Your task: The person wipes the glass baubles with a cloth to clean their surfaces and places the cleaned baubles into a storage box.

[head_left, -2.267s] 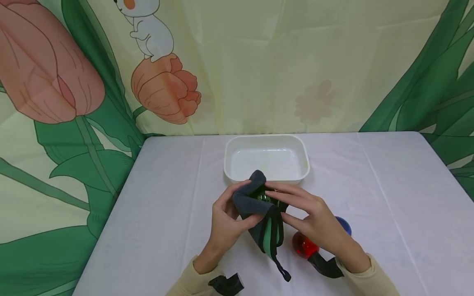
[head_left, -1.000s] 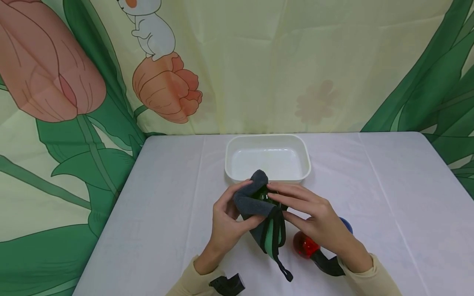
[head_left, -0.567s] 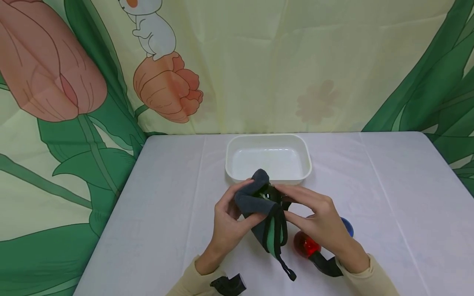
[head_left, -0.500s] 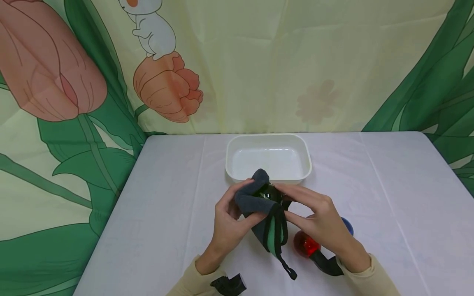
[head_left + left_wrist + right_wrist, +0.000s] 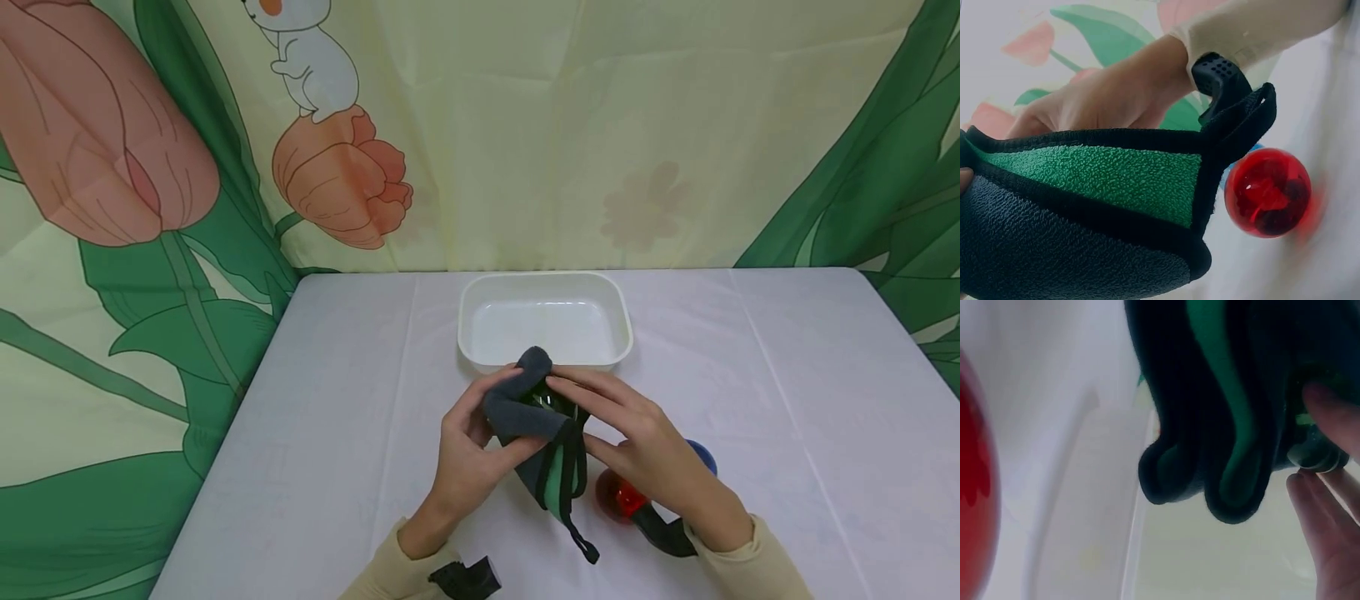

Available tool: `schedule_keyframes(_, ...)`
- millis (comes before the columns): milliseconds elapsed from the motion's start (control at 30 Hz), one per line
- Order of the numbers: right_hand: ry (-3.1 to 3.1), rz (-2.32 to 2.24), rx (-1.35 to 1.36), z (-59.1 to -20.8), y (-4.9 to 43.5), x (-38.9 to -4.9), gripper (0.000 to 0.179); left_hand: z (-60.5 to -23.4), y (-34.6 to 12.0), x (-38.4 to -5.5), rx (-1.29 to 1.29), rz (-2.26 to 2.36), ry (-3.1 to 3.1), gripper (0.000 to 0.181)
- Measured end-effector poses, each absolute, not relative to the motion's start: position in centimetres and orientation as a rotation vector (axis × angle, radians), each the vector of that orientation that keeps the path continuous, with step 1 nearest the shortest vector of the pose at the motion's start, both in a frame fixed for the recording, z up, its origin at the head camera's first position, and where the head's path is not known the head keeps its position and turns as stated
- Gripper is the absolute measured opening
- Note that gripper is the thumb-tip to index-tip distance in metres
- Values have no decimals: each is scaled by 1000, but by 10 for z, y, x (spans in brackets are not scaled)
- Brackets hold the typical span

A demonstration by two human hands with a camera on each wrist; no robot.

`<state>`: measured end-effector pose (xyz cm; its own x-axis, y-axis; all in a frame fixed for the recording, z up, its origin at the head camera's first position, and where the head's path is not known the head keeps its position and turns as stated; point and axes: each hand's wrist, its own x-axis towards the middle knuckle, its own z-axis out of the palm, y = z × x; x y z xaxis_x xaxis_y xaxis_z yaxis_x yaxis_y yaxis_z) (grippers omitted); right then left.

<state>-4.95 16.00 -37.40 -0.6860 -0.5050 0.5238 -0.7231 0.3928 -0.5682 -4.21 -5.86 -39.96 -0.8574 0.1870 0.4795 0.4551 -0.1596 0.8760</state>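
My left hand [image 5: 468,454] grips a folded terry cloth [image 5: 517,421], dark blue-grey and green with black edging and a hanging loop. A dark green, glassy round object [image 5: 547,400] sits in the fold, mostly hidden; its exact kind I cannot tell. My right hand [image 5: 637,425] has its fingers over that object and its thumb below. In the right wrist view, a thumb and fingertips pinch the glassy object [image 5: 1316,453] beside the cloth [image 5: 1235,444]. The green inner side of the cloth [image 5: 1104,181] faces the left wrist camera.
A white rectangular tray [image 5: 480,360] stands just behind the hands. A clear red ball [image 5: 617,497] lies under the right forearm, and a blue round thing [image 5: 703,457] shows partly behind the right wrist. Black wrist cameras [image 5: 467,577] sit at the cuffs. White cloth covers the table [image 5: 337,417].
The cloth has shifted slightly to the right with the left hand. My right fingers have moved around the glassy object, from bunched at its far side to spread over it.
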Motion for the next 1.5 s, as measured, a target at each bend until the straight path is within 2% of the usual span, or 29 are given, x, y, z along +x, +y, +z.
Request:
schedule_keyframes(67,-2391,1182,1079,-375,160,-49,54,-399,-59,-42,-740,-2124,-1910,61)
schedule_keyframes(167,-2385,1188,1069,-376,158,-48,79,-398,-59,-42,-721,-2106,-1924,61)
schedule_keyframes(300,-2330,1223,1037,-376,155,-49,85,-397,-60,-42,-705,-2107,-1934,59)
schedule_keyframes(600,-2362,1461,911,-374,157,-49,74,-399,-61,-43,-762,-2114,-1905,57)
schedule_keyframes(900,-2384,1367,953,-371,160,-49,79,-399,-58,-43,-731,-2140,-1894,55)
schedule_keyframes(1067,-2372,1351,1017,-370,162,-50,58,-399,-57,-42,-705,-2161,-1895,55)
schedule_keyframes(1333,-2215,1392,1107,-370,165,-52,47,-397,-58,-42,-749,-2170,-1885,53)
schedule_keyframes(1400,-2258,1522,1065,-371,167,-51,48,-397,-58,-41,-767,-2163,-1889,54)
schedule_keyframes(1500,-2320,1695,976,-372,169,-51,61,-397,-59,-41,-789,-2151,-1884,56)
